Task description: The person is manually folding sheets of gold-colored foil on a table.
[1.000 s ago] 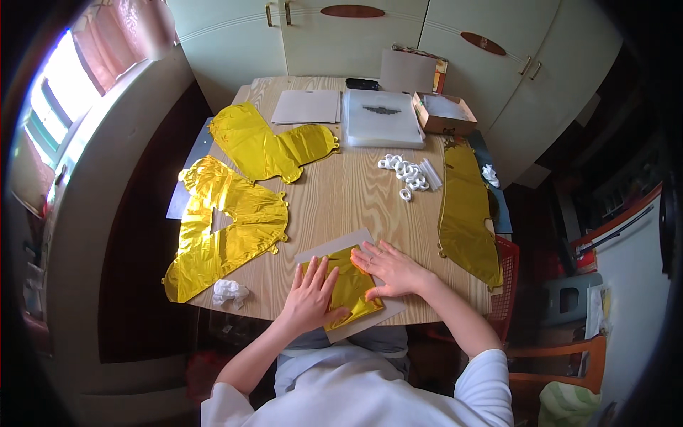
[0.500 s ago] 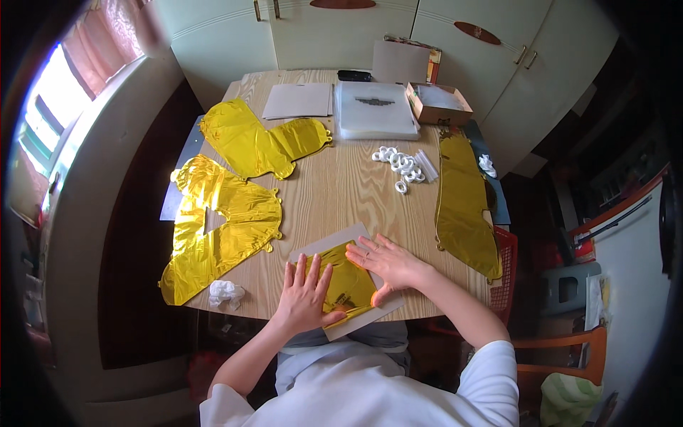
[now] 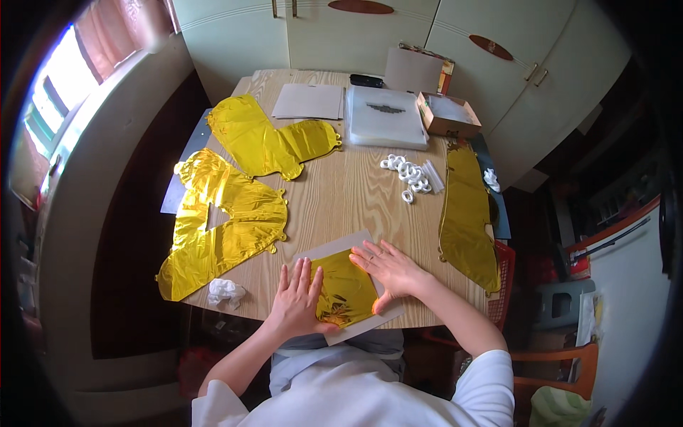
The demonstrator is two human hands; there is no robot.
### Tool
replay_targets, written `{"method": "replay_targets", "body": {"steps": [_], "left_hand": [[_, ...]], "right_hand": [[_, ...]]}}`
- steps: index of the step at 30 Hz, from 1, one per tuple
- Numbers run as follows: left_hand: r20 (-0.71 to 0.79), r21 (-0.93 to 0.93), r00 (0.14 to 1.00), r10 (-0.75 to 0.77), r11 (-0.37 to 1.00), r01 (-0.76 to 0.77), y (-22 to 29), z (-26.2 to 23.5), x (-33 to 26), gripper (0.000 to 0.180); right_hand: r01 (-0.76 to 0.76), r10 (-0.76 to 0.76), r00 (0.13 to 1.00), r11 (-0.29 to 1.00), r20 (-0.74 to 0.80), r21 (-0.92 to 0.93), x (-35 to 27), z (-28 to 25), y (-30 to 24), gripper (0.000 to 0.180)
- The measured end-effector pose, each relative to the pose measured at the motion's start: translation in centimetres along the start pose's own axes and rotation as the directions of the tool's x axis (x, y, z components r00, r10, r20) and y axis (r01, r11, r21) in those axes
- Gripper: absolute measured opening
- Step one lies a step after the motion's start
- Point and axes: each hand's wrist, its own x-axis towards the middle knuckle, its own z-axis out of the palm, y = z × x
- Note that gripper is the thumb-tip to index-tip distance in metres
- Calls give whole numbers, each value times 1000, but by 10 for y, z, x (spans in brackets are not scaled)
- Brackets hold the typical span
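Observation:
A folded gold foil balloon (image 3: 346,292) lies on a grey card sheet (image 3: 333,249) at the near edge of the wooden table (image 3: 341,199). My left hand (image 3: 297,299) rests flat on the balloon's left side with its fingers spread. On the balloon's right side my right hand (image 3: 390,270) presses down, fingers apart. Neither hand grips anything.
Large gold foil balloons (image 3: 228,220) lie at the left, another (image 3: 267,142) behind them and a long one (image 3: 466,213) at the right. Several white rings (image 3: 407,174), a stack of clear bags (image 3: 386,117), a cardboard box (image 3: 448,115), grey paper (image 3: 309,102) and crumpled white paper (image 3: 226,290) are also on the table.
Both hands have shifted slightly on the folded balloon, the left one sliding a little toward its middle. The camera has tilted a bit.

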Motion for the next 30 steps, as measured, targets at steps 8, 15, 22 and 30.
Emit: {"method": "replay_targets", "body": {"steps": [8, 15, 22, 30], "left_hand": [[-62, -43, 989, -137, 990, 135, -8, -3, -11, 121], [-194, -364, 949, -250, 916, 167, 34, 9, -83, 43], [469, -721, 863, -190, -646, 250, 41, 75, -92, 31], [450, -766, 864, -226, -596, 243, 45, 61, -88, 32]], "right_hand": [[-2, 2, 1000, 1000, 5, -23, 2, 3, 2, 139], [64, -64, 998, 998, 17, 10, 7, 2, -1, 138], [217, -221, 974, 973, 49, 79, 20, -4, -14, 135], [289, -298, 954, 867, -42, 407, 47, -27, 24, 101]]}}
